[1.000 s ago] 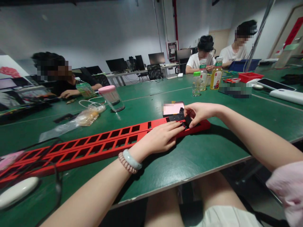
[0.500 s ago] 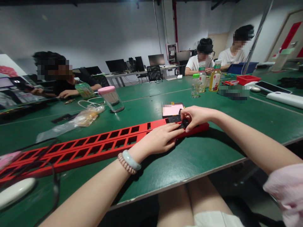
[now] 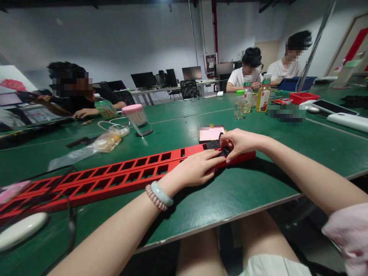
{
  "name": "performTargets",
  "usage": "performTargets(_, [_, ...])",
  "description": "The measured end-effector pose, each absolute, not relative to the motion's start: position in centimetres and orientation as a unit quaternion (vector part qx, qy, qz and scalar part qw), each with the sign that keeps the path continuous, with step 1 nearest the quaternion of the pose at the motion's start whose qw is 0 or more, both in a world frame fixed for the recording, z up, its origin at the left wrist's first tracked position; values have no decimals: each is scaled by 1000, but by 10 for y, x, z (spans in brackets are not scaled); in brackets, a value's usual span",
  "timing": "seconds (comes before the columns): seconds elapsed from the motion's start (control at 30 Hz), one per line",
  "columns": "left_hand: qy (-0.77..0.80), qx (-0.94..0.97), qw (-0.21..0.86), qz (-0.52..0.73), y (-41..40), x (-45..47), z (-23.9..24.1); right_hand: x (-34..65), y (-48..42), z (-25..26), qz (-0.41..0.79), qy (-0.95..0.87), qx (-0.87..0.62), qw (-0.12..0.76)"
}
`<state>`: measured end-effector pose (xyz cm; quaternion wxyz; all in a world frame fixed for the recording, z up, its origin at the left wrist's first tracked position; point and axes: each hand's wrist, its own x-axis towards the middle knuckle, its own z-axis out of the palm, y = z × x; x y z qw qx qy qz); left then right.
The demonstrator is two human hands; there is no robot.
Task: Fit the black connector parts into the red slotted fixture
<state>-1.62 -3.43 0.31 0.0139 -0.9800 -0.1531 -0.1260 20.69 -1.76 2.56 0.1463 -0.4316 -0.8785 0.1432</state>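
Observation:
A long red frame (image 3: 130, 179) with two rows of rectangular openings lies along the table in front of me. At its right end, small black pieces (image 3: 212, 145) are set into it. My left hand (image 3: 198, 166) rests palm down over the frame, fingers stretched out and fingertips against a black part (image 3: 224, 153). My right hand (image 3: 240, 143) curls over the same spot, thumb and fingers pinched on that black part. The fingers hide much of its shape. Just beyond the hands sits a shallow box with a pink inside (image 3: 214, 133).
A pink-lidded clear cup (image 3: 140, 120), a plastic bag (image 3: 106, 142) and black cables (image 3: 70, 214) are to the left. Drink bottles (image 3: 263, 96), a red tray (image 3: 304, 97) and a phone (image 3: 335, 107) lie farther right. Three people sit across the green table (image 3: 172, 126).
The camera view has shifted slightly, moving the scene a little to the right. Both hands stay at the frame's right end, with the right hand still pinching the black part.

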Motion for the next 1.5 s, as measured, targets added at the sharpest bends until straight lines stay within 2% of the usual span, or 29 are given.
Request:
performTargets(1.27, [-154, -982, 8, -109, -35, -16, 5, 202, -23, 29, 77, -908, -402, 95])
performTargets(1.5, [-148, -982, -2, -120, -35, -15, 6, 199, -28, 32, 65, -913, -398, 63])
